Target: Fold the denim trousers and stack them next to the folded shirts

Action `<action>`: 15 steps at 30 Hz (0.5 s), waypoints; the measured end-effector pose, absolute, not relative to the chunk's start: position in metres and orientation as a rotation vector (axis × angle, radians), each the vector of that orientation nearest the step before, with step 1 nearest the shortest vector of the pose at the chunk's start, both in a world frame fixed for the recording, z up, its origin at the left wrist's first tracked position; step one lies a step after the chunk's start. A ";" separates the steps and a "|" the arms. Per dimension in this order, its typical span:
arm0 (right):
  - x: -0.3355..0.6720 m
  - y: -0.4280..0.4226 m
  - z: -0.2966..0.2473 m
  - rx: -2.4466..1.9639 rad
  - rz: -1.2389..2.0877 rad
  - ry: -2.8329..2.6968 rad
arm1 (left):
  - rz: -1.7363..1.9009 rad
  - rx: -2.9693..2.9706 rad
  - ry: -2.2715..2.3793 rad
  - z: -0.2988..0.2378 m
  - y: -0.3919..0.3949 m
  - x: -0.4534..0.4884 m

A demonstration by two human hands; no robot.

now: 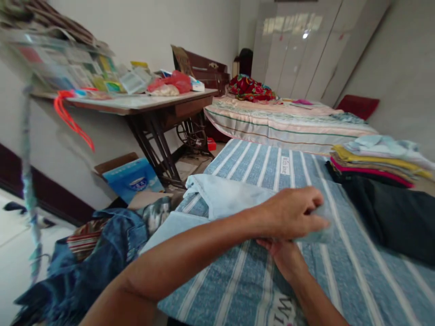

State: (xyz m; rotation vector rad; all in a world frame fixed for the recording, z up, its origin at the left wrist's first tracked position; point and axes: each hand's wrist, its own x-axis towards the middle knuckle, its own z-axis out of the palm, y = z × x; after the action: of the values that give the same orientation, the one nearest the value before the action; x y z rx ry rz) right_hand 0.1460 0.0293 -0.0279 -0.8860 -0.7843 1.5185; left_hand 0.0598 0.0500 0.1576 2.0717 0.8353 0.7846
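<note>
A pale blue garment (238,197) lies across the striped mattress, its two long parts spreading to the left like trouser legs. My left hand (294,213) reaches over from the left, fingers curled on the garment's right end, which is blurred by motion. Just below it, my right hand (283,256) is closed at the garment's lower edge; its fingertips are partly hidden under my left hand and the cloth.
Folded clothes (377,165) are stacked at the right, beside a black garment (394,213). Loose jeans (112,240) lie at the lower left. A cluttered sewing-machine table (136,103) stands along the wall. Behind the blue striped mattress (238,156) is a bed (272,124).
</note>
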 end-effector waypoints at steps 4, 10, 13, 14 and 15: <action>0.163 0.031 -0.034 -0.783 1.472 -0.868 | 0.573 2.185 0.846 0.115 0.054 0.050; 0.168 0.032 -0.037 -0.842 1.509 -1.103 | 0.716 2.297 1.453 0.093 0.045 -0.011; 0.174 0.036 -0.030 -0.839 1.393 -1.184 | 0.674 2.335 1.670 0.083 0.035 -0.047; 0.178 0.038 -0.027 -0.848 1.307 -1.229 | 0.631 2.333 1.714 0.080 0.031 -0.058; 0.184 0.040 -0.024 -0.866 1.193 -1.288 | 0.570 2.331 1.749 0.078 0.027 -0.070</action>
State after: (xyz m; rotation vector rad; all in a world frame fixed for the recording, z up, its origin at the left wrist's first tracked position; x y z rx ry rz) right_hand 0.1841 0.0403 -0.0237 -0.8664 -1.2881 1.1932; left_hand -0.0700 0.0270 0.0776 2.3306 1.7491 0.5704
